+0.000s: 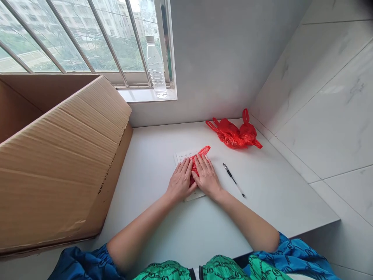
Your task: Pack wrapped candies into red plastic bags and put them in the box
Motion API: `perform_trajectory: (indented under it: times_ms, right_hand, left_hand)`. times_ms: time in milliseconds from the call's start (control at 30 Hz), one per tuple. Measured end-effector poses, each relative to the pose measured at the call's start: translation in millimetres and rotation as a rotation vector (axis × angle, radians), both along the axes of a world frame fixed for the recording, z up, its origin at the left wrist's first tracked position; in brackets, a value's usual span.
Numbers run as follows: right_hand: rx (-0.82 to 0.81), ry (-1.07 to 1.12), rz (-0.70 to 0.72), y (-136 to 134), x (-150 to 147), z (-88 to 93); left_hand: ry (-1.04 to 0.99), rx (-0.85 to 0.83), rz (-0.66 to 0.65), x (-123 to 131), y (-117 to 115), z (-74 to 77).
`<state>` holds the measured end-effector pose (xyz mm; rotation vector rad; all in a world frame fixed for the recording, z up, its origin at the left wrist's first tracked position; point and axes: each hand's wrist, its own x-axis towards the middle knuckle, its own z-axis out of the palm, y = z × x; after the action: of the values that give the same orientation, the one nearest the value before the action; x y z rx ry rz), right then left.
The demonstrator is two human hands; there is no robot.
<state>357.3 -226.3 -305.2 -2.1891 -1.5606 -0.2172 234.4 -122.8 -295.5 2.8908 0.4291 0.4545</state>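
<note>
My left hand (180, 181) and my right hand (206, 175) lie flat, side by side, fingers stretched out, pressing down on a small red plastic bag (201, 152) that sits on a white sheet of paper (182, 156) on the white table (163, 163). Most of the bag is hidden under my fingers; one red end pokes out beyond my right hand. The paper's near edge shows beneath my wrists.
A black pen (233, 179) lies just right of my right hand. A crumpled red plastic bag (235, 134) sits at the far right by the tiled wall. A large open cardboard box (61, 155) fills the left. A water bottle (155, 66) stands on the window sill.
</note>
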Motion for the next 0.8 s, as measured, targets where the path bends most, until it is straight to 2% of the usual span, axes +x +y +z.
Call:
perform_trajectory:
  times_ms: [800]
  right_hand:
    - [0.013, 0.016, 0.008, 0.9, 1.2, -3.2]
  left_hand:
    - [-0.002, -0.006, -0.003, -0.7, 1.3, -3.2]
